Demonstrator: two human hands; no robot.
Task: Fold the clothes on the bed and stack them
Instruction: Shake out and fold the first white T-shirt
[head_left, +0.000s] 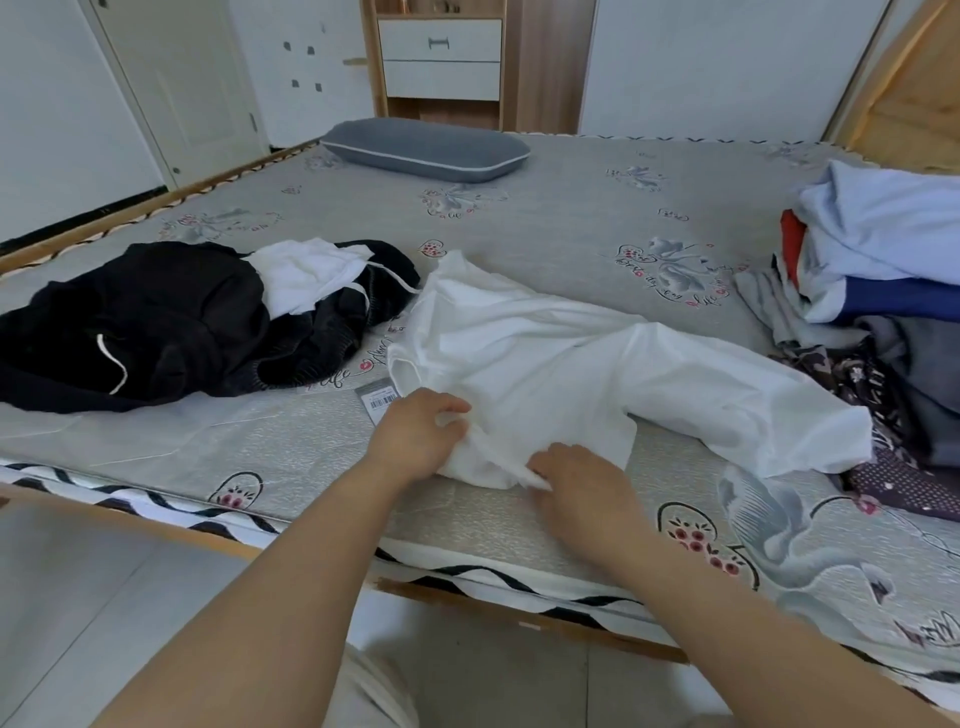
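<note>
A white garment (561, 364) lies crumpled across the near middle of the bed (571, 218). My left hand (421, 431) grips its near left edge with curled fingers. A little to the right, my right hand (582, 483) pinches the same near edge close to the mattress border. A black garment pile (156, 327) with a small white piece (306, 275) on top sits to the left. At the right edge is a heap of mixed clothes (883, 270) in light blue, red, dark blue and grey.
A grey pillow (423, 148) lies at the far side of the bed. A barcode tag (382, 401) sits on the mattress beside my left hand. A dark patterned cloth (898, 457) spreads at the right. A wooden drawer cabinet (439, 57) stands against the wall.
</note>
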